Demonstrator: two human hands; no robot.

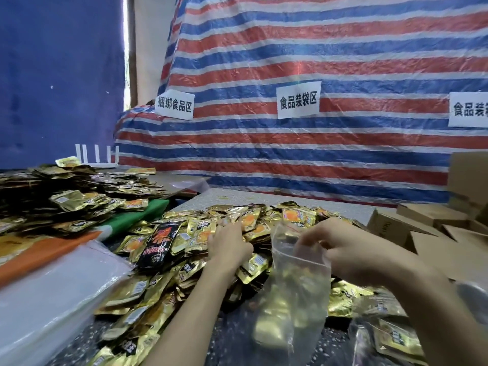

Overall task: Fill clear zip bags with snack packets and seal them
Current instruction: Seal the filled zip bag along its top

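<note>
A big heap of gold snack packets covers the grey table in front of me, with one black packet lying on it. My right hand pinches the rim of a clear zip bag and holds it upright with its mouth wide; gold packets show through its lower half. My left hand reaches into the heap, fingers down among the packets; whether it holds one is hidden.
A stack of clear plastic bags lies at the left front. A second packet heap sits on orange and green sheets at far left. Cardboard boxes stand right. A filled bag lies bottom right. Striped tarpaulin hangs behind.
</note>
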